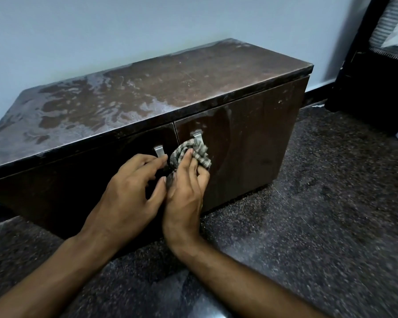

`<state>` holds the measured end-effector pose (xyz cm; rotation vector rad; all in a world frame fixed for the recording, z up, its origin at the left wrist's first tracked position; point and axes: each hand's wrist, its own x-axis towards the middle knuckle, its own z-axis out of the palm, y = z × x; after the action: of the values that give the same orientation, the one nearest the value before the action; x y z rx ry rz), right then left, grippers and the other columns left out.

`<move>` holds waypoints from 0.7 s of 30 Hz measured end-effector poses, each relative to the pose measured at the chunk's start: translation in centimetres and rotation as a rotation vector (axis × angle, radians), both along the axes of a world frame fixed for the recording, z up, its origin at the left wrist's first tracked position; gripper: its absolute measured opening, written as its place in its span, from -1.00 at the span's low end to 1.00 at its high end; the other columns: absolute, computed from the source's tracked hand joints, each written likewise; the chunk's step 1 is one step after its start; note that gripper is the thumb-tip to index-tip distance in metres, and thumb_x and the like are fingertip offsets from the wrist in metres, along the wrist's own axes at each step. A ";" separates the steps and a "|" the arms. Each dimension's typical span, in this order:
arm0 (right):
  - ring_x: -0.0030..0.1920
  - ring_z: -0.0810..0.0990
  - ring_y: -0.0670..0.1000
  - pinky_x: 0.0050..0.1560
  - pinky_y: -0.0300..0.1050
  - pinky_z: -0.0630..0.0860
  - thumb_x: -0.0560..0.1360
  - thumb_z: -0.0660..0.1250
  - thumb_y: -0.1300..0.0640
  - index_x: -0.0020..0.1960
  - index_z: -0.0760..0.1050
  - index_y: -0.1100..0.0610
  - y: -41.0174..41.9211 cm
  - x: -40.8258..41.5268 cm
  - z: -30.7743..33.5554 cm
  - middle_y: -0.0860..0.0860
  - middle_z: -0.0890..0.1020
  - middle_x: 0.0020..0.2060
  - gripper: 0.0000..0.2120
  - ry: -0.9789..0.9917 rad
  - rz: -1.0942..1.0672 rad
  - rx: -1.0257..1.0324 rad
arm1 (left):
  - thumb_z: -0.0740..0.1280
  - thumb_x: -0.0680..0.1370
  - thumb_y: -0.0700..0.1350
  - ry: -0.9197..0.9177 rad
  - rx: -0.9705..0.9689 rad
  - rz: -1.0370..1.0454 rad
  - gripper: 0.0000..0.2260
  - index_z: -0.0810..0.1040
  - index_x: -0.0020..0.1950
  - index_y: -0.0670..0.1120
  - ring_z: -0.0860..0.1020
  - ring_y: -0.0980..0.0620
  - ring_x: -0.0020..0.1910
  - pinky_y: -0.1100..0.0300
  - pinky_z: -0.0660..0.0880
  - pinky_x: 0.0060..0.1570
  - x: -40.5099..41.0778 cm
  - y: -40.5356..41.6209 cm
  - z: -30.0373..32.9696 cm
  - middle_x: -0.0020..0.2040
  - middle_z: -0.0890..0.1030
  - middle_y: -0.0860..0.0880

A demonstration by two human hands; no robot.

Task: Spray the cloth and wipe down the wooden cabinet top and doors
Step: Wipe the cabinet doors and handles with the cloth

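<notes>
Wooden cabinet (147,97) doors step, checked cloth (193,152) bunched in right hand (184,191) at center seam, left hand (129,187) relaxed, ungripping at 9 o'clock; next likely swiping the right door (251,145) toward 3 o'clock.

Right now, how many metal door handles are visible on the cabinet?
2: left door handle beside the left hand; right door handle just above the cloth the right hand holds.

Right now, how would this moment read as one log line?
step: wiping doors | right hand: holds cloth on right door | left hand: at left handle | top: streaky
</notes>
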<state>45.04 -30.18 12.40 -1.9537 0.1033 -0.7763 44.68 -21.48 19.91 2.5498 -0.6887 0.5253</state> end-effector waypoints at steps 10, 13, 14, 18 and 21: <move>0.55 0.13 0.13 0.49 0.07 0.25 0.65 0.18 0.16 0.58 -0.28 0.06 0.5 -0.1 1.1 -0.05 -0.10 0.46 -0.27 0.082 0.066 -0.093 | 0.36 0.53 -0.20 -0.011 -0.006 0.003 -0.63 0.56 0.35 -0.11 0.53 0.17 -0.06 0.45 0.41 0.08 0.0 -0.3 0.3 0.11 0.57 0.06; 0.53 0.13 0.09 0.47 0.03 0.28 0.64 0.10 0.10 0.61 -0.22 0.12 0.7 -0.2 0.4 -0.03 -0.07 0.47 -0.32 0.111 0.061 -0.107 | 0.39 0.51 -0.19 -0.006 0.015 -0.001 -0.61 0.56 0.35 -0.11 0.52 0.18 -0.10 0.47 0.40 0.04 -0.1 0.0 0.2 0.09 0.56 0.06; 0.53 0.11 0.07 0.46 0.01 0.29 0.65 0.13 0.12 0.62 -0.20 0.14 0.7 -0.3 0.4 0.01 -0.05 0.50 -0.31 0.144 0.062 -0.111 | 0.40 0.51 -0.20 -0.006 0.019 -0.001 -0.61 0.56 0.35 -0.11 0.51 0.18 -0.11 0.48 0.40 0.03 -0.1 0.2 0.2 0.08 0.56 0.06; 0.54 0.12 0.09 0.52 0.01 0.18 0.61 0.25 0.24 0.62 -0.06 0.18 0.5 -1.6 -0.5 0.15 0.10 0.55 -0.30 0.250 0.120 0.004 | 0.41 0.51 -0.18 -0.004 0.011 0.001 -0.60 0.55 0.36 -0.09 0.51 0.22 -0.12 0.36 0.48 -0.03 -0.2 0.1 0.3 0.07 0.54 0.09; 0.49 0.27 0.18 0.50 0.14 0.25 0.56 0.25 0.20 0.60 0.05 0.17 0.3 -2.0 -1.1 0.23 0.25 0.50 -0.32 0.167 0.103 0.165 | 0.41 0.51 -0.17 -0.003 -0.010 -0.007 -0.60 0.55 0.36 -0.09 0.51 0.22 -0.10 0.37 0.47 -0.03 -0.1 -0.1 0.4 0.07 0.53 0.11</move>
<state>43.00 -29.90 11.26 -1.8483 0.1610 -0.5207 44.54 -21.63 20.26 2.5367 -0.6940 0.5290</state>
